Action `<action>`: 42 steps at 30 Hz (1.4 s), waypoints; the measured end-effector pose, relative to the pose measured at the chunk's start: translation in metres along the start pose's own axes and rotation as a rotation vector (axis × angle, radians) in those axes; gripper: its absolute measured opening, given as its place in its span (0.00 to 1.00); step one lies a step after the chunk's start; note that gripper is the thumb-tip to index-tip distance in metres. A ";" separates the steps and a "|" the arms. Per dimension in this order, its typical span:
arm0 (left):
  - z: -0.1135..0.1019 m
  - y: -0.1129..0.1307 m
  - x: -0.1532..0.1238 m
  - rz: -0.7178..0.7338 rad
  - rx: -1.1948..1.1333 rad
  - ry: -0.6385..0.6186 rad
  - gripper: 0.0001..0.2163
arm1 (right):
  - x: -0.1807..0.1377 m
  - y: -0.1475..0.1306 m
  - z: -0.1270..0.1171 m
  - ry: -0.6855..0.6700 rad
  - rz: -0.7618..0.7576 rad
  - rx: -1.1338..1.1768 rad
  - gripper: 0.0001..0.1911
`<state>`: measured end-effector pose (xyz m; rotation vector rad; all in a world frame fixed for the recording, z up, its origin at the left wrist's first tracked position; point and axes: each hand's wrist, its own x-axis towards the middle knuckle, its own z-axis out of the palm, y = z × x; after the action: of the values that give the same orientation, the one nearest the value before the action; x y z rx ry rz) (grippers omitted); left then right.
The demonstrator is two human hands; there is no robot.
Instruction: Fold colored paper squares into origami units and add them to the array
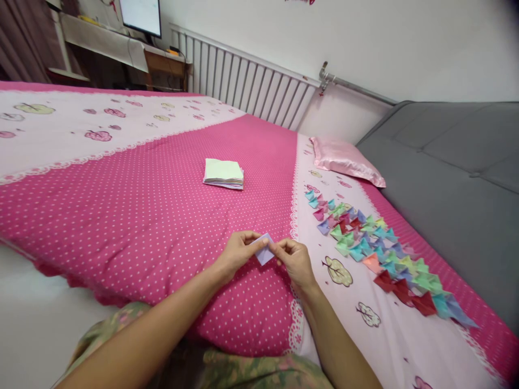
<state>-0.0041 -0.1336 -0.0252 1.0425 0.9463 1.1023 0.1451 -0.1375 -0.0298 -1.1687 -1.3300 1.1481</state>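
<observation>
Head view: I find the lilac paper (264, 256) just below the middle of the frame, above the pink bedspread (162, 221), turned like a diamond with one corner toward the bottom of the frame.
Left hand: this hand (236, 253) grips the paper from its left side, thumb laid on the face, fingers curled behind.
Right hand: that hand (298, 262) closes its fingertips on the paper's right edge; I cannot tell how much is tucked under them.
Folds: too small for me to read, so I can't say which layers are joined.
Handling: I'd keep the left thumb as the anchor and let the right fingertips do the shaping, matching edges before any pressing. Held in the air over soft bedding, the paper probably needs a firm pinch along each crease; too hard a tug could skew a corner.
Paper stack: a pile of square sheets (223, 169), pale green on top, lies above the hands, near the frame's centre.
Folded pieces: many small coloured paper shapes (362, 250) sit in slanting rows at the right of the frame, apart from the right hand.
Farther out: a pink pillow (344, 162) at upper right, a screen (141, 15) at upper left.
</observation>
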 end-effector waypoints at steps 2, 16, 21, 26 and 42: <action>-0.003 0.001 0.001 -0.007 0.026 -0.016 0.14 | -0.001 0.000 0.000 -0.034 0.007 -0.014 0.13; 0.002 -0.001 -0.002 0.065 -0.022 0.139 0.11 | -0.004 0.002 0.008 -0.201 0.076 0.036 0.13; 0.003 -0.001 -0.002 0.042 -0.140 0.161 0.11 | -0.006 0.002 0.009 -0.206 0.121 0.059 0.12; 0.003 0.000 -0.001 0.020 -0.144 0.219 0.11 | -0.008 -0.003 0.008 -0.219 0.101 0.051 0.11; -0.005 0.004 0.002 -0.024 -0.179 0.193 0.08 | -0.004 -0.011 -0.008 -0.408 -0.211 -0.180 0.23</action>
<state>-0.0097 -0.1300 -0.0229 0.7880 0.9895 1.2595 0.1530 -0.1423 -0.0188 -0.9172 -1.8530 1.1677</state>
